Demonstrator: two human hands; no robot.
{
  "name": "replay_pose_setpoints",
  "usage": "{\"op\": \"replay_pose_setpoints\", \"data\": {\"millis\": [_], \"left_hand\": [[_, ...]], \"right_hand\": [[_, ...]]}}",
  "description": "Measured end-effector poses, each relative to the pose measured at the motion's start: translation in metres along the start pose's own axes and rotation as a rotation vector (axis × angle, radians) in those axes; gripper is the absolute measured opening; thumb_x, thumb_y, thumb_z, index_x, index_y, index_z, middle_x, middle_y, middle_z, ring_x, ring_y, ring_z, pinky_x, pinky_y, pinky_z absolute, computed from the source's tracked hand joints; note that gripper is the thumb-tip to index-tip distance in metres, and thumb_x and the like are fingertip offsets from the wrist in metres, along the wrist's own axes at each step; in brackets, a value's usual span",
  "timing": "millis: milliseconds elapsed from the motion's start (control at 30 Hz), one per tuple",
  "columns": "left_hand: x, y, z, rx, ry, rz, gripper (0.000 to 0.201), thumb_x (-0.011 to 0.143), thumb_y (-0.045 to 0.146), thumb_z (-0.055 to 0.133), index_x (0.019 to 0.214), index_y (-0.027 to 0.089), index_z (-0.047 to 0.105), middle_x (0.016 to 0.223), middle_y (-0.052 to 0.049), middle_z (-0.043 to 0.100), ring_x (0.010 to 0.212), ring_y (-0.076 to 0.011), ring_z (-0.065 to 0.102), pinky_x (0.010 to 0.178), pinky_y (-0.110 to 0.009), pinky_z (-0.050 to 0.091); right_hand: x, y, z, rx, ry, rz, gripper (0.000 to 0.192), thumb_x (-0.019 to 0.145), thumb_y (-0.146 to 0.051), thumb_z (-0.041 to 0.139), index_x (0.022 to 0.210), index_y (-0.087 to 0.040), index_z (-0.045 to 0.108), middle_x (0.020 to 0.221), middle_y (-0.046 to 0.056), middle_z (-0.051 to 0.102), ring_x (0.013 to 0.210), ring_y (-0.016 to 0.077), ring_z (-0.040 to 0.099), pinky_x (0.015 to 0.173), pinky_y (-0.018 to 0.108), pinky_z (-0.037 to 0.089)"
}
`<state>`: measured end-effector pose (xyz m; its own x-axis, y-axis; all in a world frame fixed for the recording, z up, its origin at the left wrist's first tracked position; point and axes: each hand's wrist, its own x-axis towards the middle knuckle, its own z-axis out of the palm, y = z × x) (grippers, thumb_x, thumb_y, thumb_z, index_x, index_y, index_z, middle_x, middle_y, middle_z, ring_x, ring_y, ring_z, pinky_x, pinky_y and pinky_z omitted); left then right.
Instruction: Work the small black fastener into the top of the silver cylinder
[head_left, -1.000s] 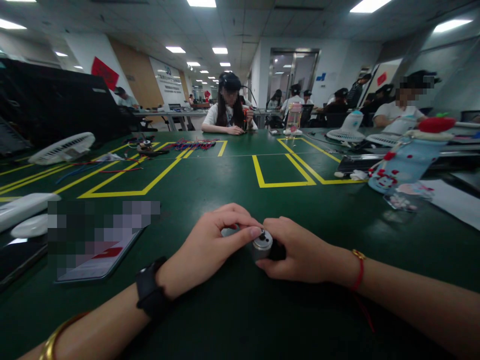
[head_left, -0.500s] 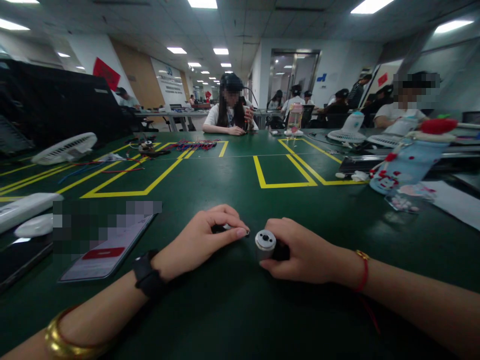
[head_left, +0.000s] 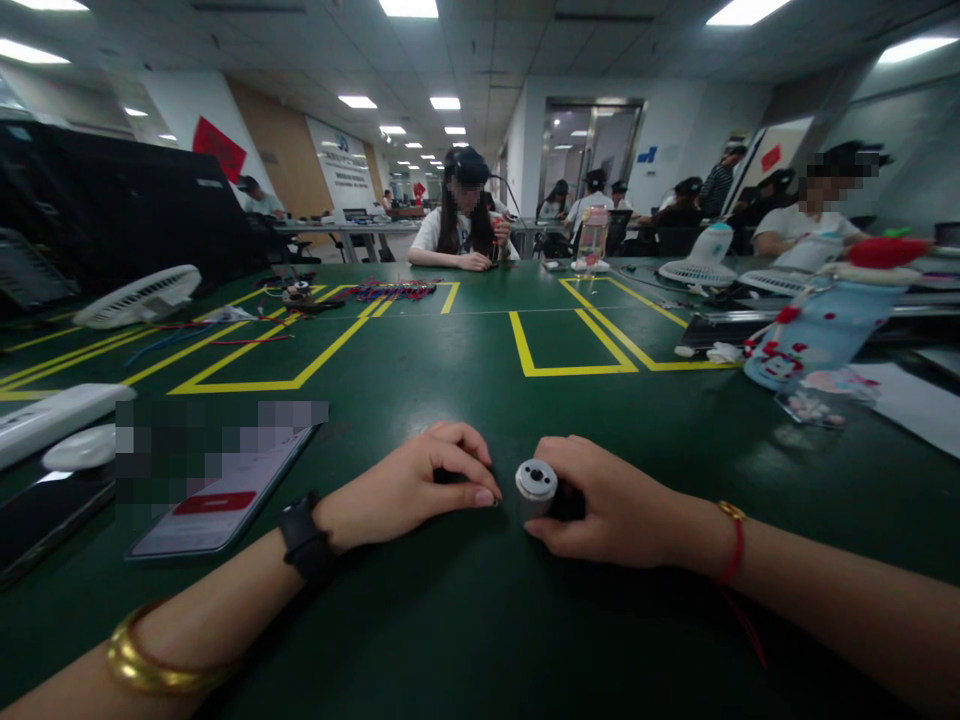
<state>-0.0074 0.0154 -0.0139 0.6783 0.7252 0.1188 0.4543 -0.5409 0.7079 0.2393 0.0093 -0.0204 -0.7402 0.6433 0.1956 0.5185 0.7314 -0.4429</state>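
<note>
My right hand [head_left: 607, 505] is wrapped round a short silver metal cylinder [head_left: 536, 486], which stands upright with its round end face up. That face has a dark centre hole and smaller holes beside it. To its left, my left hand [head_left: 424, 480] is closed in a pinch, thumb against forefinger. A tiny dark piece [head_left: 496, 502] shows at the fingertips, too small to name. The pinch is a short way from the cylinder, apart from it. Both hands are low over the green table [head_left: 420, 375].
Left of my arm lie a phone [head_left: 217, 505], a white mouse [head_left: 81, 447] and a white fan [head_left: 139, 297]. Wires [head_left: 394, 290] lie further back. On the right stand a blue bottle [head_left: 821, 335] and a small clear bag [head_left: 814, 402]. A person [head_left: 461, 225] sits across the table.
My left fingertips have come down and nearer to me, still pinched. The cylinder and my right hand have barely moved; the view has shifted slightly.
</note>
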Motion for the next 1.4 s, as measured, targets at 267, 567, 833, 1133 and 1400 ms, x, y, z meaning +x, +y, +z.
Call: {"op": "replay_pose_setpoints", "data": {"millis": [267, 567, 833, 1133, 1400], "left_hand": [[0.0, 0.0, 0.002, 0.047, -0.013, -0.006, 0.013, 0.087, 0.031, 0.064, 0.092, 0.027, 0.075, 0.105, -0.003, 0.06, 0.103, -0.0197, 0.054, 0.092, -0.035, 0.041], [0.001, -0.009, -0.002, -0.16, 0.16, -0.127, 0.014, 0.088, 0.026, 0.061, 0.094, 0.024, 0.075, 0.108, -0.003, 0.061, 0.101, -0.0182, 0.057, 0.092, -0.031, 0.041], [0.006, -0.027, -0.001, -0.929, 0.639, -0.32, 0.014, 0.088, 0.011, 0.055, 0.095, 0.015, 0.067, 0.091, -0.002, 0.061, 0.073, -0.009, 0.057, 0.074, -0.022, 0.048], [0.004, -0.027, -0.007, -0.898, 0.567, -0.342, 0.015, 0.084, 0.008, 0.057, 0.09, 0.015, 0.068, 0.081, -0.002, 0.06, 0.067, -0.0096, 0.056, 0.069, -0.023, 0.047], [-0.004, 0.005, -0.014, 0.034, -0.045, -0.127, 0.017, 0.079, 0.026, 0.07, 0.096, 0.024, 0.071, 0.102, -0.002, 0.058, 0.09, -0.0184, 0.057, 0.08, -0.031, 0.044]], "right_hand": [[0.0, -0.001, 0.0, 0.006, 0.002, 0.005, 0.022, 0.075, -0.03, 0.068, 0.085, -0.018, 0.053, 0.082, 0.002, 0.057, 0.071, 0.0153, 0.048, 0.063, 0.028, 0.035], [0.0, -0.002, -0.002, 0.003, -0.018, 0.009, 0.02, 0.076, -0.029, 0.067, 0.083, -0.018, 0.053, 0.082, 0.001, 0.056, 0.07, 0.0149, 0.047, 0.063, 0.028, 0.035], [0.001, -0.004, -0.004, 0.011, -0.026, 0.025, 0.021, 0.075, -0.029, 0.069, 0.083, -0.018, 0.053, 0.082, 0.001, 0.057, 0.07, 0.0149, 0.047, 0.063, 0.028, 0.035], [0.002, -0.002, -0.003, 0.021, -0.025, 0.019, 0.021, 0.075, -0.03, 0.069, 0.084, -0.018, 0.054, 0.083, 0.002, 0.057, 0.071, 0.015, 0.048, 0.064, 0.028, 0.036], [0.001, -0.001, -0.002, 0.009, -0.022, 0.016, 0.021, 0.075, -0.03, 0.068, 0.083, -0.018, 0.053, 0.082, 0.001, 0.057, 0.071, 0.0148, 0.047, 0.063, 0.028, 0.035]]}}
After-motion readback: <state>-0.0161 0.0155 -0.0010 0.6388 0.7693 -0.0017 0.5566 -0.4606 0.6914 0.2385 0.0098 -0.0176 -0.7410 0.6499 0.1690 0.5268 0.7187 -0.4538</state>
